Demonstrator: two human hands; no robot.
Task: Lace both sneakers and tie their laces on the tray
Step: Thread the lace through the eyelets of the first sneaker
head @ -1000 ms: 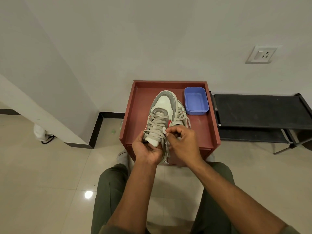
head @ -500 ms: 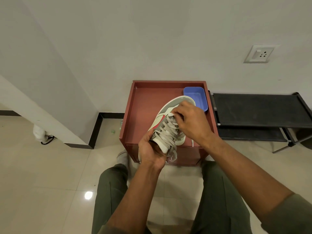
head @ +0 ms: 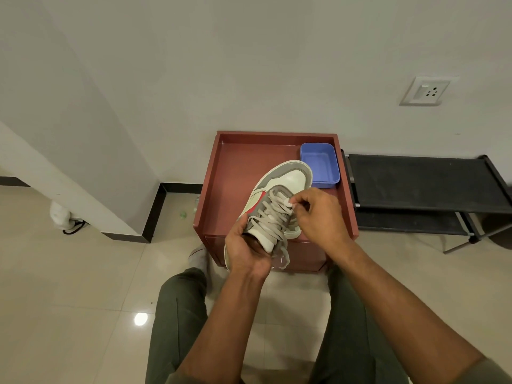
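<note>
A person sits looking down at their own two hands and a reddish-brown tray (head: 230,173) with raised edges, which tops a small cabinet of the same colour standing against a pale wall.

The left hand (head: 246,248) grips the heel end of a white and grey sneaker (head: 279,195) with a red mark on its side. The fingers are curled around the back of the shoe, with the thumb up along its left side. The sneaker is tilted, its toe pointing away and to the right, above the tray's right half. Whether the toe touches the tray cannot be told.

The right hand (head: 318,214) is at the shoe's right side. Its thumb and forefinger pinch a pale grey lace (head: 273,217) near the upper eyelets, and the other fingers are curled in. The lace crisscrosses up the shoe, and a loose end hangs below the heel, in front of the cabinet.

A blue plastic container (head: 321,164) sits in the tray's far right corner, just beyond the toe. To the right of the cabinet stands a low black rack (head: 421,184). A white wall socket (head: 424,91) is mounted above it. The floor (head: 69,300) is glossy beige tile, and the person's legs in olive trousers (head: 177,322) fill the bottom.
</note>
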